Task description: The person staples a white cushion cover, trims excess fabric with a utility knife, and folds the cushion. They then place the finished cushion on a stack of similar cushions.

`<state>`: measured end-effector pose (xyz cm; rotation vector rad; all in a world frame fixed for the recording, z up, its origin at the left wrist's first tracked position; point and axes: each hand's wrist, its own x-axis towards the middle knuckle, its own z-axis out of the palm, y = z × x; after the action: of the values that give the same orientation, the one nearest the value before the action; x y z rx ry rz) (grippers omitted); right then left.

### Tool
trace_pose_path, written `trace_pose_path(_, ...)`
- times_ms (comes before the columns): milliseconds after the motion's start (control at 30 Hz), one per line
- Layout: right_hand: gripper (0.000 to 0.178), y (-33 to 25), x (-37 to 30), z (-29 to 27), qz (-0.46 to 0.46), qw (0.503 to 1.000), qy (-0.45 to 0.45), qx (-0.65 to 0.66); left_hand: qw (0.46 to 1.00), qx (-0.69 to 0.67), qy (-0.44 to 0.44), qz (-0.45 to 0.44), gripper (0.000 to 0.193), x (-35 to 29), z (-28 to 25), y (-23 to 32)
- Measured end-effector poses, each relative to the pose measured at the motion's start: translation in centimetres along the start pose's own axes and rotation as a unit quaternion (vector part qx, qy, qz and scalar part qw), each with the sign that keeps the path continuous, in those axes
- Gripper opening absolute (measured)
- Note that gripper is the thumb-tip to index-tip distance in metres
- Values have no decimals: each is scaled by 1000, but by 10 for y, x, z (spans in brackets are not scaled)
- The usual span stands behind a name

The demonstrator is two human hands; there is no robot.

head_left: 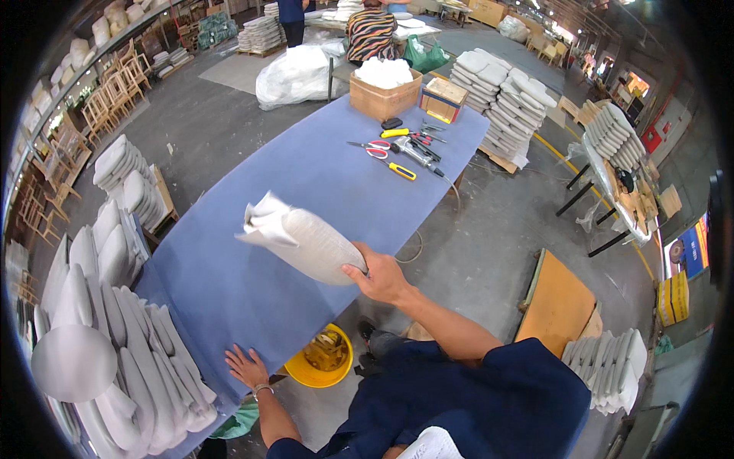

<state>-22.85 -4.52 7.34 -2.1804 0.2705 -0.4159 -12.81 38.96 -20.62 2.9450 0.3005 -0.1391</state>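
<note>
My right hand (376,274) grips the near end of a light grey fabric-covered seat cushion (317,243), thumb on top and fingers underneath. The cushion is tilted above the blue table (252,168), and loose white fabric flaps stick out at its far left end. Resting flat near the table's front edge is my left hand (246,369), fingers spread, with nothing in it. Left of that hand, several similar grey cushions (141,359) lean together in a row on the table.
Scissors (377,149), a yellow-handled screwdriver (401,171) and a staple gun (413,151) lie toward the table's far end, before a cardboard box (382,99). A yellow bucket (319,372) stands beside the near edge. Stacked cushions (497,99) rise beyond the table's right side.
</note>
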Motion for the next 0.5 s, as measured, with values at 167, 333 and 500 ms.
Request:
trace_pose_path(167,66,25,-27,5,-48,999,-2,20,998,-43,-39,-4,73,-6,-7,-15)
trace_pose_path(333,64,43,-58,5,175,944,-76,268,995,-63,-76,-18,80,5,-3,-13)
trace_pose_path(500,59,55,-73,-8,308,868,-59,385,994,-67,-86,-32,80,7,-14,-11)
